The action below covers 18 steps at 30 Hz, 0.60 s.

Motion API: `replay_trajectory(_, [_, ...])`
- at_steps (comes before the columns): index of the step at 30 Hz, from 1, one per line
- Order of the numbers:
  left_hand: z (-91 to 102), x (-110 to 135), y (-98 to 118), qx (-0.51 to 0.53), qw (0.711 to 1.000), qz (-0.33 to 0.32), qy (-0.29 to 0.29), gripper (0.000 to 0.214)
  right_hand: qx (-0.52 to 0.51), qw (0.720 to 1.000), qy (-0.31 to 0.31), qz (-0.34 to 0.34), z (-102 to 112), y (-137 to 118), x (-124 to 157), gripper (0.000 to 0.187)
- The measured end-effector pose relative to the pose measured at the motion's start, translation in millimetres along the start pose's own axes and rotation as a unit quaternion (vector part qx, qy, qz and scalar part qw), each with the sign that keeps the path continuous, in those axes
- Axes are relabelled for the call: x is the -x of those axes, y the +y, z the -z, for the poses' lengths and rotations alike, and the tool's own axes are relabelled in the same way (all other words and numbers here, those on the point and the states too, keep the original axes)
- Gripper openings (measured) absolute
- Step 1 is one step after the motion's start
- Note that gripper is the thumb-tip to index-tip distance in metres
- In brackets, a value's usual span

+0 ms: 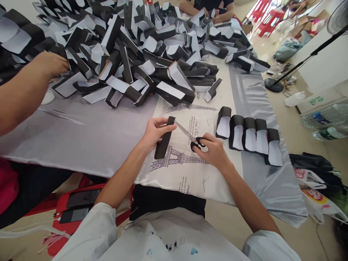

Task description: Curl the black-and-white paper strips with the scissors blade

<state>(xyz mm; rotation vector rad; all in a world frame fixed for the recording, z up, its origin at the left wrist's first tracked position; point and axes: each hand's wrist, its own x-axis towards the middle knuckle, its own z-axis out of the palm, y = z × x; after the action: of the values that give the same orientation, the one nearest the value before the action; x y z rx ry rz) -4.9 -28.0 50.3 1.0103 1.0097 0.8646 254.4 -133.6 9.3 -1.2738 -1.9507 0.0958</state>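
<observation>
Pinching a narrow black piece (164, 145) between thumb and fingers, my left grip (155, 132) holds it tilted above the bench (89, 127), its upper end leaning away from me and to the right. My right grip (216, 151) is curled about the black handles of the scissors (187, 133), whose blades point up and left toward that upper end; the tips sit just beside it, and I cannot tell whether they touch. Beneath my work lies a pale cloth (163, 177) printed with lattice towers and lines of script. Near my right grip, farther to the right, five folded black-and-white pieces (250, 135) stand side by side in a slightly curving row. Beyond, a broad heap of similar pieces (130, 54) spreads over the far half of the bench, with one short piece (212, 90) at its near edge. To my left, a co-worker's hand (53, 64) is at the edge of the heap, and across the bench sits a person in dark clothing (209, 4). Low on my left, a red stool (62, 203) carries two dark phones (81, 198). A fan stand (273, 85) rises from the floor at right.
</observation>
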Motion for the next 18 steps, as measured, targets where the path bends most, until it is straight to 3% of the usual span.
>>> replay_trajectory(10, [-0.4,0.2,-1.1,0.003,1.000,-0.004,-0.003,0.039,0.016,1.000,-0.013,-0.020,-1.0,1.0,0.6,0.028])
replay_trajectory(18, [-0.6,0.3,-1.6,-0.010,1.000,0.002,-0.005,0.038,0.014,0.997,-0.059,-0.042,1.4,3.1,1.2,0.031])
